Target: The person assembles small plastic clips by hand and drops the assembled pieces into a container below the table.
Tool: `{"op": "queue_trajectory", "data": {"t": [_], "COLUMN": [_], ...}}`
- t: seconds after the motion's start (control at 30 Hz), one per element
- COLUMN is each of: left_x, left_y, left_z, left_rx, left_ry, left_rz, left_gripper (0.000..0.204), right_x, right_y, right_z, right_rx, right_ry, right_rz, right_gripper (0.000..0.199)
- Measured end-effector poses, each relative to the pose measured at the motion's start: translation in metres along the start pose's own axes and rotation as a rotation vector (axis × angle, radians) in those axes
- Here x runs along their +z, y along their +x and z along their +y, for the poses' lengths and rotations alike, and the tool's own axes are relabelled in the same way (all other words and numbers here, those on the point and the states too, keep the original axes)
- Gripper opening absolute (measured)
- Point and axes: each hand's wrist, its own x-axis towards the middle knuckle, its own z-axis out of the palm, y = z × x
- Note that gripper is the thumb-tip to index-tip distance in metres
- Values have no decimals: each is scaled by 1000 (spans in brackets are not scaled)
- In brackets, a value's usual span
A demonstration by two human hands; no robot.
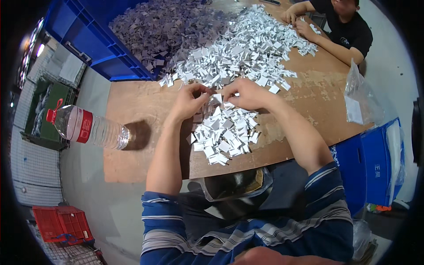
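Well, from where I stand, the work looks to be at the picking-over step: small white pieces [226, 134] lie in a loose pile on the wooden table [132, 104], right in front of the seated person, and both hands are busy at that pile's far edge. A much bigger heap [247, 51] of the same sort spreads just beyond the fingers, running back into the shade of a blue crate [104, 42].

The left hand [193, 100] is curled, thumb and forefinger drawn close together; I cannot tell whether a piece is caught between them. The right hand [248, 93] bends in from the other side with its fingers crooked downward, and its tips are too small and crowded for me to say whether they pinch anything. A pale piece or two shows in the narrow gap between the hands.

To my eye, the next move calls for fine fingertip work: getting hold of one flat piece by its edge without dragging neighbours along, and keeping the near pile apart from the big heap, since only a little space divides them. Across the table a co-worker [351, 33] leans over the heap's far side, hands down among some pieces there. A water bottle [90, 126] stands well clear on the left.
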Motion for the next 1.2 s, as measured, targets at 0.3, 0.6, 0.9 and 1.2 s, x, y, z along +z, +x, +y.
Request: {"op": "queue_trajectory", "data": {"t": [0.3,0.6,0.9,1.2], "left_x": [-9,8,14,13], "left_y": [-3,-3,-1,1], "left_z": [13,19,8,6], "left_rx": [-127,-106,-30,10], "left_ry": [89,210,182,209], "left_rz": [76,334,139,141], "left_gripper": [16,20,26,31], "right_x": [8,10,21,9], "right_y": [-1,4,10,8], "right_z": [-3,9,-3,-6], "right_rx": [-24,-83,-51,87], "right_ry": [140,164,-229,-141], "right_rz": [72,182,286,196], "right_gripper": [30,41,41,37]}}
